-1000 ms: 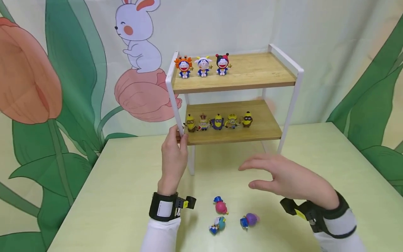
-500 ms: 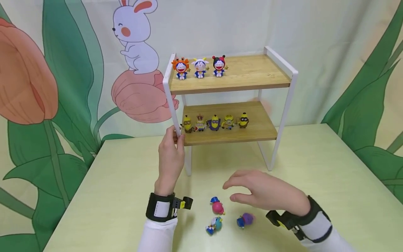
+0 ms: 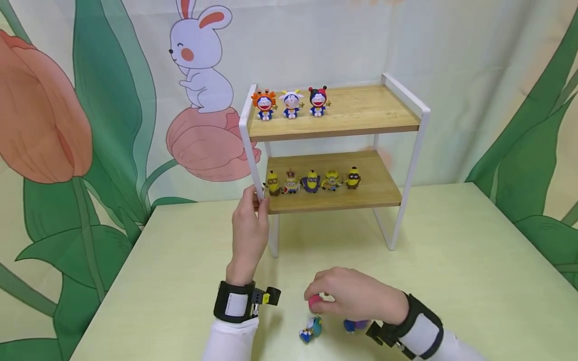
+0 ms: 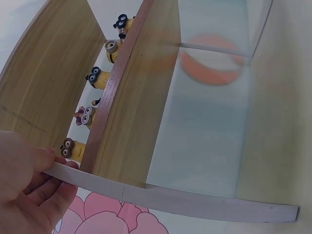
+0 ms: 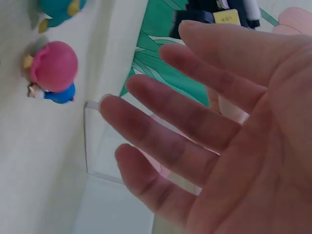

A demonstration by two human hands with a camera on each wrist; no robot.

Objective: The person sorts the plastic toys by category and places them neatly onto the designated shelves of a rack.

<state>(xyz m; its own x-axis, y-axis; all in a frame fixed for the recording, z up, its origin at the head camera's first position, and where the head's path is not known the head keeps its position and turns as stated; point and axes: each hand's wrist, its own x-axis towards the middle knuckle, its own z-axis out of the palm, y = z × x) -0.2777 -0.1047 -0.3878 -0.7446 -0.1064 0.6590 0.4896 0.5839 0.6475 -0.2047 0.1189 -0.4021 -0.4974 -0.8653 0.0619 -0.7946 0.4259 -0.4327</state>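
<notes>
While the left hand grips the shelf post, the right hand curves half-open fingers around the pink toy on the table (contact unclear); probably light, stiff, slippery; pinch its round body.

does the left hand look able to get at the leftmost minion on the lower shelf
Probably yes: the left hand grips the white post beside that minion, but would likely need to release the post first.

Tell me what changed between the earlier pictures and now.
The right grip moved left and down in the head view, reaching the pink figure; whether it holds it yet is unclear. The left grip stayed on the white shelf post; the shelved figures stayed put.
</notes>
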